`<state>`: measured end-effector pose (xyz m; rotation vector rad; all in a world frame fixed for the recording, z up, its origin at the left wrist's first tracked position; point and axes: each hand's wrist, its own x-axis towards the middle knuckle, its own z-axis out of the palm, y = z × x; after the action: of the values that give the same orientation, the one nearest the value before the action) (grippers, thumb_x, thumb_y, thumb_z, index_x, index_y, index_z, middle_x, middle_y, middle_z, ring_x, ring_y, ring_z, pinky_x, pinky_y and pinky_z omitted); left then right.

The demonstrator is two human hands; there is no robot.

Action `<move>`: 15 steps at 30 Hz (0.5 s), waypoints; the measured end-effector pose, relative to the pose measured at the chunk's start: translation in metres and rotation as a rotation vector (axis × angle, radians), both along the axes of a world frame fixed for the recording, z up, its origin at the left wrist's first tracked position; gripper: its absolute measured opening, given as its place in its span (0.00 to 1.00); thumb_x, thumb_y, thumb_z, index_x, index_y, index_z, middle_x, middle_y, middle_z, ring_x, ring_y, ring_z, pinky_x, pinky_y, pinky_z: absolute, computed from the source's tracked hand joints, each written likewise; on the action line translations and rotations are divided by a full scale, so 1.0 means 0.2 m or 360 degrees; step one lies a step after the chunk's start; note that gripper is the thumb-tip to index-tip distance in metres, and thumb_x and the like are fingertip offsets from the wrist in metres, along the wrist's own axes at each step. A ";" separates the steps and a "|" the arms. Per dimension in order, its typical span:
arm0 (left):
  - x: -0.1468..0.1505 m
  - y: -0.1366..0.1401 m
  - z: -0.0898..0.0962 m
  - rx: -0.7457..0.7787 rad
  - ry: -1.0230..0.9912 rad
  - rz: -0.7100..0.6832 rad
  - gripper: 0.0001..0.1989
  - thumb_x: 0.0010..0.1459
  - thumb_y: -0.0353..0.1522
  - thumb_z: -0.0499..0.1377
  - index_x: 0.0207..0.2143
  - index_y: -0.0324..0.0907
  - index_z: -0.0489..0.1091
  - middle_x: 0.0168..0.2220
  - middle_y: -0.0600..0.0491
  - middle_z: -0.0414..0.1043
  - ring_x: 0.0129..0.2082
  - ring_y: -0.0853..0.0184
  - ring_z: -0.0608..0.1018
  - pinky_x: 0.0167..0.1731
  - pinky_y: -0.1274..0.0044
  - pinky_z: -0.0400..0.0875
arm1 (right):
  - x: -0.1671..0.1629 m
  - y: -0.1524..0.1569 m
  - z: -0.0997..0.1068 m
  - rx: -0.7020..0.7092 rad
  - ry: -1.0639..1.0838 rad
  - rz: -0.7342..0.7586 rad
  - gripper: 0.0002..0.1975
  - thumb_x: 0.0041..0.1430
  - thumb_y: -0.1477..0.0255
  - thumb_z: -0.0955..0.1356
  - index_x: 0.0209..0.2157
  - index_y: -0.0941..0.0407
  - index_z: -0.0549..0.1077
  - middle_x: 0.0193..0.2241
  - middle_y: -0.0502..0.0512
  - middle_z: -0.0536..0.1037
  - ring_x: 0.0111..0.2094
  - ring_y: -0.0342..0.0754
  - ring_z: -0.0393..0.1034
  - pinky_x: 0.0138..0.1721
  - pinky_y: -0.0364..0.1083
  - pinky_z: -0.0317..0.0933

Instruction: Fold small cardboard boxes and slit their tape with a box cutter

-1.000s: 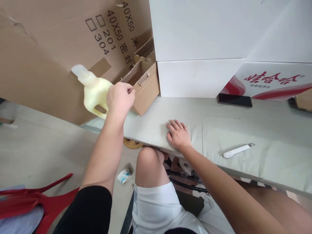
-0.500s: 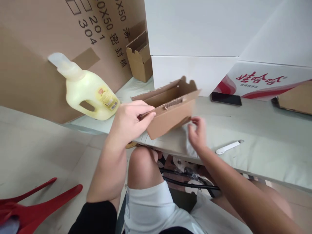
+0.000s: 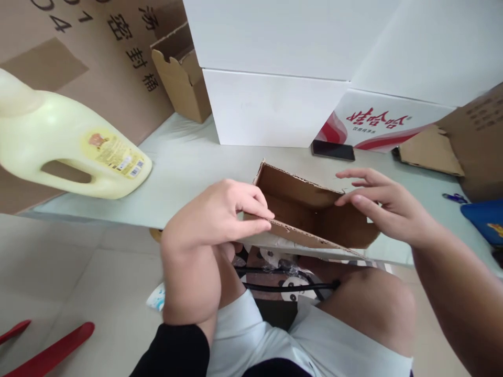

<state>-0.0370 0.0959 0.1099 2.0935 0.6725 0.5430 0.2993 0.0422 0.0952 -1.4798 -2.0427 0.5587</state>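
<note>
An open-topped brown cardboard box [image 3: 293, 184] rests on the pale-covered tabletop near its front edge, its inside facing up. Thumb and fingers of my left hand [image 3: 230, 214] pinch the rim of its near wall at the left end. My right hand [image 3: 387, 201] is over the right end of the box, fingers apart and bent, fingertips close to the far rim; whether they touch the cardboard I cannot tell. That hand and the box hide part of the tabletop behind them, and the white cutter seen earlier does not show.
A pale yellow jug [image 3: 74, 141] stands at the left, beside a large printed carton [image 3: 43, 57]. Behind are a smaller cardboard box [image 3: 178, 78], white boxes [image 3: 271, 107] and a phone [image 3: 333, 150]. Flattened cardboard [image 3: 430, 152] and a blue item [image 3: 483, 217] lie at the right.
The cardboard box has turned and come nearer, so its inside shows more. My right hand has moved from beneath its right end up to its top and opened. The view has shifted right.
</note>
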 end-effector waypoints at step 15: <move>0.08 0.11 -0.31 -0.0140 -0.0452 0.0515 0.15 0.64 0.40 0.57 0.37 0.42 0.80 0.42 0.49 0.81 0.41 0.64 0.80 0.41 0.73 0.73 | -0.07 0.01 0.00 -0.0141 0.0046 -0.0413 0.38 0.65 0.39 0.56 0.52 0.53 0.80 0.59 0.64 0.73 0.58 0.60 0.71 0.54 0.58 0.71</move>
<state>-0.0208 0.1188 0.0478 1.7881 0.8550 0.9533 0.2845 0.0437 0.0949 -1.7449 -1.7870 0.5657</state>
